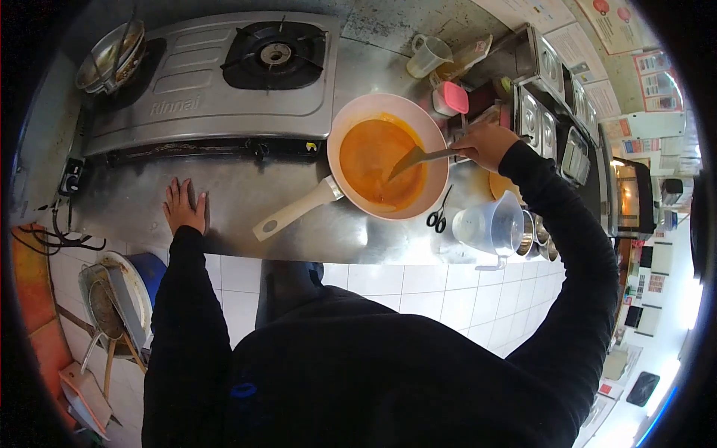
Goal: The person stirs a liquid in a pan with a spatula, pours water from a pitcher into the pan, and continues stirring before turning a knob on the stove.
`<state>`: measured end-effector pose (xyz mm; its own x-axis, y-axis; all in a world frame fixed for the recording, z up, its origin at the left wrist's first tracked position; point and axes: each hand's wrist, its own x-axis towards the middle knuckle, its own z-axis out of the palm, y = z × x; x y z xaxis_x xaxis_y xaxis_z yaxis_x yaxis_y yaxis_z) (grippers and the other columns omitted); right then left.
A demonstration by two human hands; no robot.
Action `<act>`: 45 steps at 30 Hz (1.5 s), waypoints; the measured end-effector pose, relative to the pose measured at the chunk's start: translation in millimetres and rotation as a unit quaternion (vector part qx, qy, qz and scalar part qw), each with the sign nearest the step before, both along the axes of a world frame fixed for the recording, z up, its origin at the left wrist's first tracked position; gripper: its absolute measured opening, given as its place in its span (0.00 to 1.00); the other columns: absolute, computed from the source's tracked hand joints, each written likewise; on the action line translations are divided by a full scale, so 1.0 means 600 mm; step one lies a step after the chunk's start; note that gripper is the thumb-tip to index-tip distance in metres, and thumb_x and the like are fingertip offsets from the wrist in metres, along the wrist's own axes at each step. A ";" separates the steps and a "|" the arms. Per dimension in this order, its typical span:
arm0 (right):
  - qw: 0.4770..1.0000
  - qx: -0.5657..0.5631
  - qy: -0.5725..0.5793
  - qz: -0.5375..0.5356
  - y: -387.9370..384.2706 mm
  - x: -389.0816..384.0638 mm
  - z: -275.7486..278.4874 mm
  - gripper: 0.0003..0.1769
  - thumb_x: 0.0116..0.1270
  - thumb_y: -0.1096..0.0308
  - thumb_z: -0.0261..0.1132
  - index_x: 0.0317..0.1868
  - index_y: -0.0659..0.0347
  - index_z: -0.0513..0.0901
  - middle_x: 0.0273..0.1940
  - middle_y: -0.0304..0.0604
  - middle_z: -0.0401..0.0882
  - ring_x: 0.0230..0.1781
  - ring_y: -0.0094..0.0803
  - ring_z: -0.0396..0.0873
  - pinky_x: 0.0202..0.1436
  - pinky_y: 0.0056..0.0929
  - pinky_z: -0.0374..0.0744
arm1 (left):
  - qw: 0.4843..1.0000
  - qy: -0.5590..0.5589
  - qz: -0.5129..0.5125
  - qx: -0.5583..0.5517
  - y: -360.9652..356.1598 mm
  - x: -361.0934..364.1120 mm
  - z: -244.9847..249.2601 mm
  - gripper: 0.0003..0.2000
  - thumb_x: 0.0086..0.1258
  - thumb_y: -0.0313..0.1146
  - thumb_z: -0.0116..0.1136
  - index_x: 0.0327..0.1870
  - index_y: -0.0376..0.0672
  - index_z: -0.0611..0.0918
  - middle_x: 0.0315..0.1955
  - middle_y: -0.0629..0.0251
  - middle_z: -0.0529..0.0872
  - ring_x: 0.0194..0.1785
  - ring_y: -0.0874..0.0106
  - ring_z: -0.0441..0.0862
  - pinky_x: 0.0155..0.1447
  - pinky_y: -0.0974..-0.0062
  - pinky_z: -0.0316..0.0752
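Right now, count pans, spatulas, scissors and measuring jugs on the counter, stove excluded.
pan: 1
spatula: 1, in right hand
scissors: 1
measuring jug: 2
total: 5

I see a steel desk [246, 194] with a gas stove [209, 75], white floor tiles [448, 291], and wall posters [650, 82].

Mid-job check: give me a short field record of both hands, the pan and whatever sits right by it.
left hand: palm down on the steel counter, holding nothing
right hand: closed on the spatula, blade in the pan
pan: on the counter, right of the stove, handle pointing toward the person
contents: orange sauce
nearby: scissors and clear jug, both right of the pan
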<state>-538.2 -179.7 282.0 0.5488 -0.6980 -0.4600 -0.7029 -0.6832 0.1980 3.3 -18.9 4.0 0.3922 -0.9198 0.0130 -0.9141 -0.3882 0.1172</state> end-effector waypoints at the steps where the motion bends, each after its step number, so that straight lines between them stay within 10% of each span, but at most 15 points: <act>1: 0.999 0.021 -0.003 -0.036 0.003 -0.003 -0.001 0.12 0.64 0.59 0.56 0.43 0.45 0.84 0.36 0.43 0.82 0.36 0.43 0.81 0.40 0.42 0.78 | 1.000 -0.001 -0.003 0.002 0.000 0.000 -0.002 0.27 0.67 0.54 0.47 0.66 0.57 0.65 0.72 0.65 0.53 0.74 0.61 0.47 0.72 0.52 0.44; 19: 0.988 0.082 0.127 -0.030 0.039 0.263 -0.021 0.10 0.60 0.65 0.57 0.31 0.58 0.85 0.31 0.46 0.83 0.36 0.39 0.83 0.36 0.37 0.81 | 0.997 0.026 -0.068 -0.007 -0.001 0.013 0.002 0.30 0.68 0.54 0.43 0.67 0.49 0.62 0.72 0.54 0.50 0.74 0.51 0.44 0.70 0.45 0.42; 37: 0.906 0.247 0.226 -0.258 0.128 0.234 -0.056 0.22 0.63 0.70 0.51 0.58 0.60 0.71 0.35 0.54 0.81 0.38 0.47 0.82 0.39 0.41 0.80 | 0.991 0.105 -0.079 0.021 -0.006 0.026 0.028 0.30 0.69 0.55 0.38 0.69 0.47 0.61 0.72 0.51 0.46 0.74 0.48 0.40 0.70 0.43 0.38; 40: 0.933 0.163 0.157 -0.281 0.127 0.208 -0.066 0.13 0.60 0.65 0.54 0.30 0.62 0.84 0.27 0.51 0.83 0.30 0.45 0.83 0.34 0.39 0.80 | 0.991 0.106 -0.079 0.031 -0.005 0.028 0.027 0.31 0.69 0.57 0.36 0.69 0.49 0.60 0.72 0.50 0.46 0.74 0.48 0.40 0.70 0.42 0.39; 45: 0.902 0.191 0.231 -0.311 0.084 0.237 -0.031 0.10 0.59 0.65 0.58 0.29 0.60 0.84 0.30 0.48 0.83 0.34 0.43 0.83 0.37 0.35 0.80 | 0.990 0.105 -0.084 0.036 -0.006 0.029 0.027 0.31 0.69 0.57 0.35 0.69 0.49 0.60 0.72 0.50 0.46 0.74 0.48 0.40 0.70 0.41 0.39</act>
<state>-395.9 -129.5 263.3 -0.2067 -0.5464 -0.8116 -0.8768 -0.2646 0.4015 20.5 -22.3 20.3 0.2206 -0.9679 -0.1204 -0.9247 -0.2468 0.2899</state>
